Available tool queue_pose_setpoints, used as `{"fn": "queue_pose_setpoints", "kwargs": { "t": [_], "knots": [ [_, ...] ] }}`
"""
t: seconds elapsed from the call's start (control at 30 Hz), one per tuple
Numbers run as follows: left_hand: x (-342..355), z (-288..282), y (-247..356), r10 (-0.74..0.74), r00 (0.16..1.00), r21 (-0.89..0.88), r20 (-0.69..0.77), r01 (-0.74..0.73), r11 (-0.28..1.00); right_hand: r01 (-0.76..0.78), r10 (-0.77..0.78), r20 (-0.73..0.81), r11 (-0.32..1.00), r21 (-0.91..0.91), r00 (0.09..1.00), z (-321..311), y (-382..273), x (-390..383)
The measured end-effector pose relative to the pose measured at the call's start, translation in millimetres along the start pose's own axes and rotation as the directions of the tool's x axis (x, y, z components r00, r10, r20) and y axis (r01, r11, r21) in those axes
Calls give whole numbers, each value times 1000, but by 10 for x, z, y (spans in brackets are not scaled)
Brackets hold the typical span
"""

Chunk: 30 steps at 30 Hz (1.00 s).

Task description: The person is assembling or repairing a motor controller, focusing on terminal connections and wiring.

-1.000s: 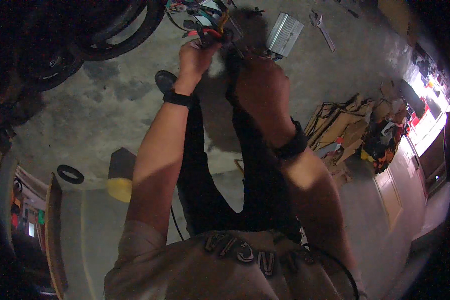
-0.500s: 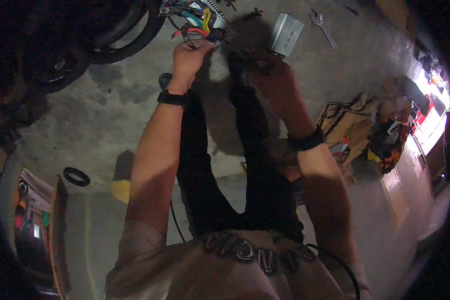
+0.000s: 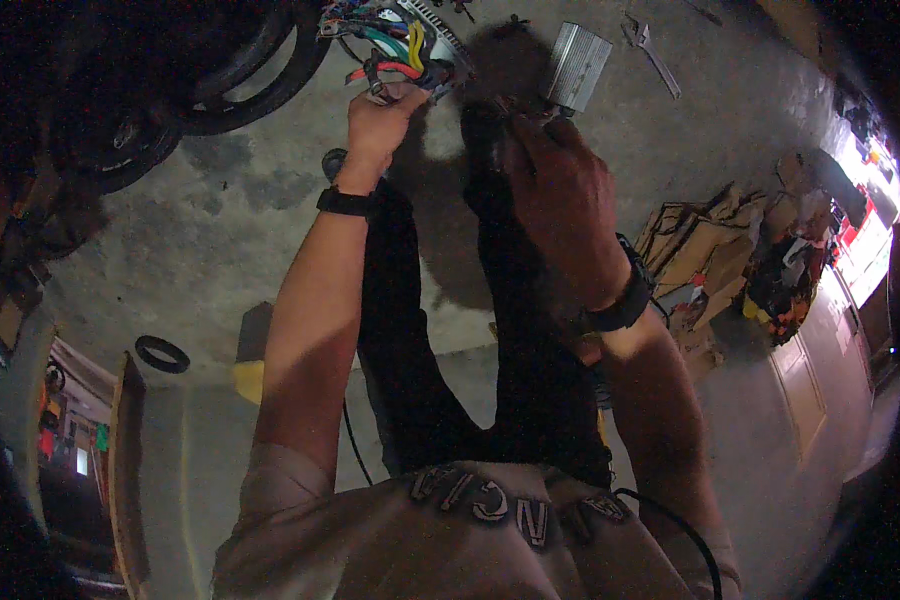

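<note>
A bundle of coloured wires (image 3: 395,50), red, yellow, green and black, spills from a finned metal housing (image 3: 435,25) at the top of the view. My left hand (image 3: 378,132) is closed in a pinch at the bundle's near end, just below the red wire. To its right, in deep shadow, my right hand (image 3: 570,205) has its fingers bent together and pointing up and left. Whatever lies between those fingertips is too dark to make out. A silver ribbed metal box (image 3: 579,68) lies on the floor just beyond my right hand.
An adjustable wrench (image 3: 653,58) lies right of the silver box. Black tyres (image 3: 260,105) stand at the far left, and a small black ring (image 3: 162,354) lies nearer. Torn cardboard (image 3: 705,245) is piled on the right. My legs (image 3: 395,300) stretch between my arms.
My right hand has turned, showing more of its back, and its wrist has dropped slightly and shifted right. My left hand stays at the wires, almost still.
</note>
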<state>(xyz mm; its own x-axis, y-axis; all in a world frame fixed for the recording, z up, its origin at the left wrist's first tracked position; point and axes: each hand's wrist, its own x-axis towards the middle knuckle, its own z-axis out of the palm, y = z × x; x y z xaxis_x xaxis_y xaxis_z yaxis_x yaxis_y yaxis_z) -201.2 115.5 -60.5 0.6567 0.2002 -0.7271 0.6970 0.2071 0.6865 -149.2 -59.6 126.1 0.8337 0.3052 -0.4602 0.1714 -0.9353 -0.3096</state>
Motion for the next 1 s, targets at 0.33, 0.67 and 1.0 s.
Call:
{"fn": "queue_pose_setpoints", "kwargs": {
  "t": [0.33, 0.67, 1.0],
  "knots": [
    [26, 59, -1, -51, 998, -50, -34, 49, 998, 34, -35, -30, 999, -16, 999, -21, 50, 101],
    [78, 15, -85, 6, 1000, -64, -14, -7, 998, 24, -23, 17, 999, -37, 1000, -19, 53, 91],
    [56, -43, -10, -42, 999, 6, -33, 42, 999, 35, -35, 14, 999, -15, 999, -23, 50, 124]
  ]
}}
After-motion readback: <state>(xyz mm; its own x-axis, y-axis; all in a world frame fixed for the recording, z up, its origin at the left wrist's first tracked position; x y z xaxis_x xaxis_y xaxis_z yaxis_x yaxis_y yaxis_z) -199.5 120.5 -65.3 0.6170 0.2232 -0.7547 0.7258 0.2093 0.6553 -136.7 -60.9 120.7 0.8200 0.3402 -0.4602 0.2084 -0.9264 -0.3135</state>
